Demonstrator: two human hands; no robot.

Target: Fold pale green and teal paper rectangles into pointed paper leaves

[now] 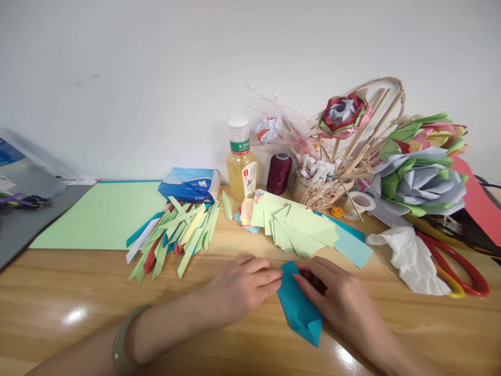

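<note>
A piece of teal-blue paper (299,308) lies at a slant on the wooden table, with its corners folded at both ends. My left hand (252,282) has its fingers together, and their tips press on the paper's upper left edge. Pinched between thumb and fingers of my right hand (338,290) is the paper's upper right edge; part of those fingers is hidden behind the thumb. Just beyond my hands are spread pale green paper rectangles (297,224). To the left is a heap of folded paper strips (176,237), mostly green.
Along the wall stand a tissue pack (190,184), a bottle of yellow liquid (239,167), a maroon thread spool (279,174) and a basket (313,193). Paper flowers (422,180), a crumpled tissue (410,261) and red-handled scissors (462,266) are at right. Green sheets (102,216) lie left.
</note>
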